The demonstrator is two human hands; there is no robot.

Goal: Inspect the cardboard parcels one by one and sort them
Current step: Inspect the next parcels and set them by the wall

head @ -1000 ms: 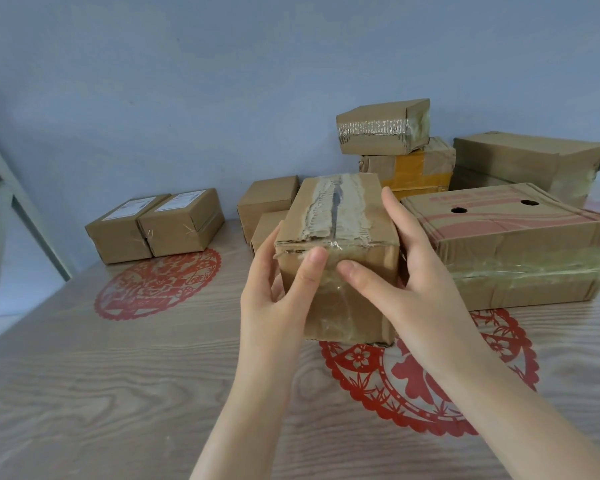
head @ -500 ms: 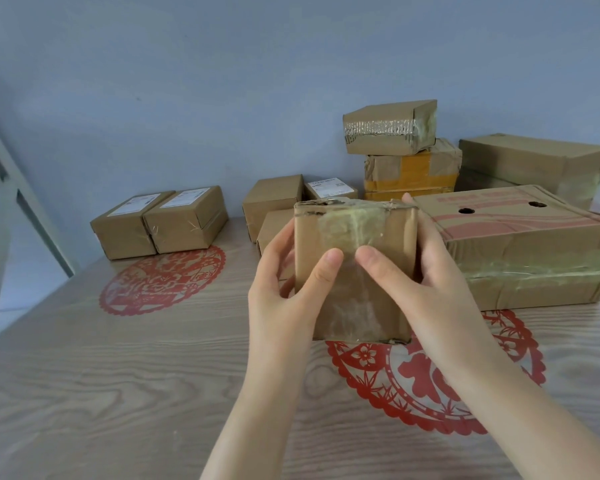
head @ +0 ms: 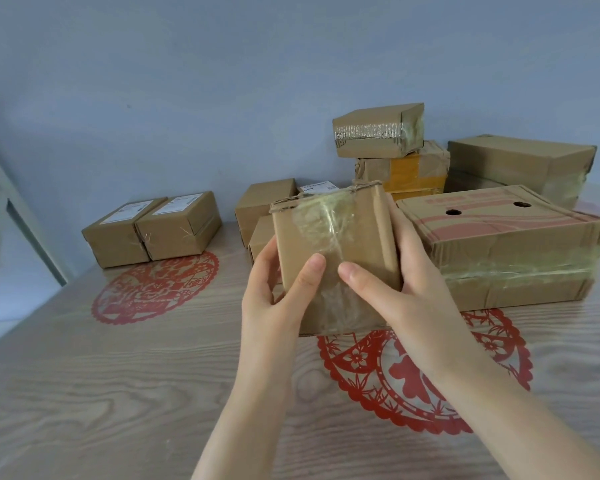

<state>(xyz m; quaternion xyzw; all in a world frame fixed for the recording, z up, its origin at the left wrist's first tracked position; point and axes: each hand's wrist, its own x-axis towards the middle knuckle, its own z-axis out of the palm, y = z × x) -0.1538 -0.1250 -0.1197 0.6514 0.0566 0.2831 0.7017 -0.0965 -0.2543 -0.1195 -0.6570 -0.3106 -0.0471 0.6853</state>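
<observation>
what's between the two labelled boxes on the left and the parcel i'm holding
Head view: bare table, then a taller plain box behind a lower plain box, both partly hidden by the held parcel.

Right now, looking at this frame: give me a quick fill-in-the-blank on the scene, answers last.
The left hand and right hand hold one parcel sealed with clear ____.
The flat box beside it has ____ round holes.
The paper cutouts on the table are ____.
Answers: tape; two; red

Left hand, right hand — raised, thumbs forward, gripping.
</observation>
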